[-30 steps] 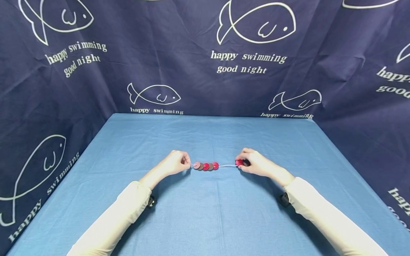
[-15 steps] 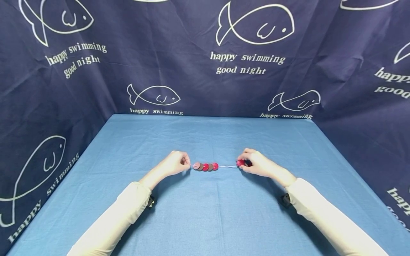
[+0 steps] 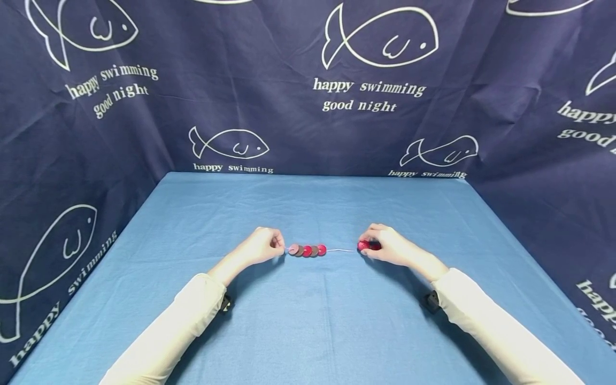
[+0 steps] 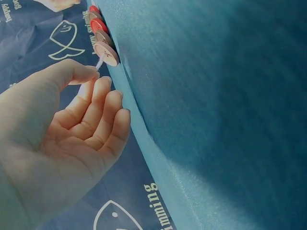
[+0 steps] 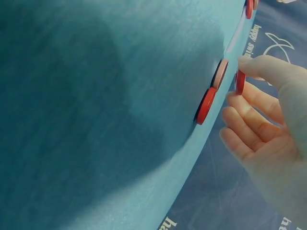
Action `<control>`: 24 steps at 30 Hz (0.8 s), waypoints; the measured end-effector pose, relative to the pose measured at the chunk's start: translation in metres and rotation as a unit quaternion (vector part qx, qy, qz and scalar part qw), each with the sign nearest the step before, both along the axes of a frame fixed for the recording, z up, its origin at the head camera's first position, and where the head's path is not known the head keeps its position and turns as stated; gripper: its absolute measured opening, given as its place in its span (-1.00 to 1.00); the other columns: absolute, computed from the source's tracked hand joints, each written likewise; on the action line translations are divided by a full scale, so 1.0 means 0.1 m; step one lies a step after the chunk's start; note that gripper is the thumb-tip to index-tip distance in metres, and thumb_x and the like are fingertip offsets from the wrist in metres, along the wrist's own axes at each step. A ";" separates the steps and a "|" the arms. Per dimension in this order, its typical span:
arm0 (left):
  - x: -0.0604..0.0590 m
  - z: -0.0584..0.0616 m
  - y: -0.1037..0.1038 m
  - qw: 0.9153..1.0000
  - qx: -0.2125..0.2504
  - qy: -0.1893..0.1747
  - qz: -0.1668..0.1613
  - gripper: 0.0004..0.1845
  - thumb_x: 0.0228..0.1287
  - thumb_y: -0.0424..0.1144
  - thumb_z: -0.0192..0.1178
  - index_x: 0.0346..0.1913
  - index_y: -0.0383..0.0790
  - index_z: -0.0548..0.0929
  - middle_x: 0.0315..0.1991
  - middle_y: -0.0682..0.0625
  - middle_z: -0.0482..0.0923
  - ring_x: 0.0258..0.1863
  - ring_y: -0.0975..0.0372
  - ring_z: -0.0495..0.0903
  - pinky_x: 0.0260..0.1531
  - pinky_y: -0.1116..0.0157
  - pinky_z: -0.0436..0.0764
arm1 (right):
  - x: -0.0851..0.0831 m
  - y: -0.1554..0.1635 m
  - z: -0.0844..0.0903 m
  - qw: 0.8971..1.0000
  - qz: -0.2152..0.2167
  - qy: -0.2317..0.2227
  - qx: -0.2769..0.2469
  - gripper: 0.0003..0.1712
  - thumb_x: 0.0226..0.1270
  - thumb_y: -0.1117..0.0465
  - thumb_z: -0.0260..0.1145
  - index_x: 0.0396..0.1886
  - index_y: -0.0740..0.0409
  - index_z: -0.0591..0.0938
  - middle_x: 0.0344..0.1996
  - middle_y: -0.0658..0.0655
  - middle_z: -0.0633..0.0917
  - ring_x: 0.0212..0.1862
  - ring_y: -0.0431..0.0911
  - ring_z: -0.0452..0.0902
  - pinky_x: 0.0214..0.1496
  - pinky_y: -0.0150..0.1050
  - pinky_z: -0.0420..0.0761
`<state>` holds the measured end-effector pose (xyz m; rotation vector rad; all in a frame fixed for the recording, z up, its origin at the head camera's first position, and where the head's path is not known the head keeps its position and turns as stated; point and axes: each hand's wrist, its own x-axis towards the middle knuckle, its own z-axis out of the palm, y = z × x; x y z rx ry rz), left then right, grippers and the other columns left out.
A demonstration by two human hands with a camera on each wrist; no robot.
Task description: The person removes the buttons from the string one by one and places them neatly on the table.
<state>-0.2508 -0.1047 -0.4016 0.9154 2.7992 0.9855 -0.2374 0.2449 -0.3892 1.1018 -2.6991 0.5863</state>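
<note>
the left hand (image 3: 262, 247) is pinching the string (image 3: 339, 250) left of the threaded buttons (image 3: 307, 250); the right hand (image 3: 390, 247) is pinching a red button (image 3: 363, 245) at the string's right end.

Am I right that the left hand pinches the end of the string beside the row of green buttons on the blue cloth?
Not quite: the buttons are red and brownish-pink, not green, as the head view shows. The rest holds: the left hand pinches the string end beside the row on the blue cloth.
</note>
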 end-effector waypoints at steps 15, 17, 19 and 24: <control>0.02 0.01 0.01 1.000 0.002 -0.004 0.002 -0.93 0.07 -0.38 0.18 -0.50 -0.20 0.59 -0.64 0.11 0.53 -0.64 0.40 0.42 -0.53 0.44 0.45 | 0.02 0.13 -0.04 0.999 0.007 0.012 -0.035 -0.77 -0.01 0.26 0.46 -0.30 0.18 0.68 -0.45 0.01 0.58 -0.37 -0.12 0.51 -0.28 -0.27 0.52; 0.02 0.01 0.01 1.000 0.002 -0.004 0.002 -0.93 0.07 -0.38 0.17 -0.50 -0.20 0.60 -0.64 0.11 0.53 -0.65 0.40 0.42 -0.53 0.44 0.45 | 0.03 0.16 -0.05 0.999 0.011 0.019 -0.041 -0.77 -0.03 0.26 0.47 -0.31 0.18 0.68 -0.46 0.00 0.58 -0.38 -0.14 0.50 -0.30 -0.29 0.51; 0.02 0.01 0.01 1.000 0.002 -0.003 0.002 -0.93 0.06 -0.38 0.17 -0.50 -0.19 0.60 -0.64 0.11 0.53 -0.65 0.40 0.42 -0.53 0.45 0.45 | 0.03 0.17 -0.06 0.998 0.014 0.027 -0.050 -0.76 -0.05 0.25 0.48 -0.33 0.19 0.68 -0.47 0.00 0.58 -0.39 -0.16 0.50 -0.31 -0.31 0.52; 0.02 0.02 0.01 1.000 0.005 -0.003 0.002 -0.93 0.06 -0.38 0.17 -0.51 -0.19 0.60 -0.65 0.11 0.52 -0.65 0.40 0.42 -0.54 0.45 0.45 | 0.04 0.21 -0.07 0.998 0.012 0.034 -0.055 -0.75 -0.04 0.26 0.46 -0.32 0.24 0.67 -0.47 0.01 0.59 -0.39 -0.13 0.53 -0.30 -0.28 0.53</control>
